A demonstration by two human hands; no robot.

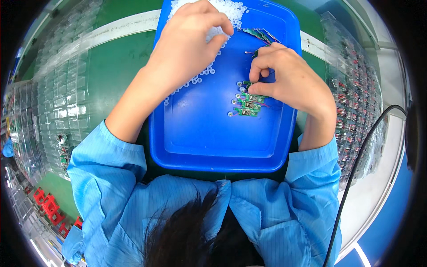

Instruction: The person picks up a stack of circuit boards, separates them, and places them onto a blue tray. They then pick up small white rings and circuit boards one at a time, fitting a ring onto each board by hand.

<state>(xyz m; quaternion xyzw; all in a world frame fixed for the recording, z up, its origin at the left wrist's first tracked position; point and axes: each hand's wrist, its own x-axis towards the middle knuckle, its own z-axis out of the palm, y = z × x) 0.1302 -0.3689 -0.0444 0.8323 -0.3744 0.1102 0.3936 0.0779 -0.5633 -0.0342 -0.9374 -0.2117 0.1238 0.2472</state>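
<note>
A blue plastic tray (pixel 213 142) lies in front of me. My left hand (pixel 189 42) hovers at its far left, over a heap of small white translucent plastic rings (pixel 233 10). Its fingers are curled toward the thumb; what they hold, if anything, is hidden. On the tray's right side my right hand (pixel 287 73) pinches thumb and forefinger at the top of a row of small green circuit boards (pixel 249 112). A dark board edge shows between those fingertips. Each board in the row has thin wires and a small round part at its left end.
More wired boards (pixel 258 34) lie bunched at the tray's far right. Stacked clear plastic trays (pixel 62 102) stand at left on the green table (pixel 115 66). Clear trays full of wired parts (pixel 351 102) stand at right. A black cable (pixel 356 164) curves down the right side. Red stools (pixel 49 204) are at lower left.
</note>
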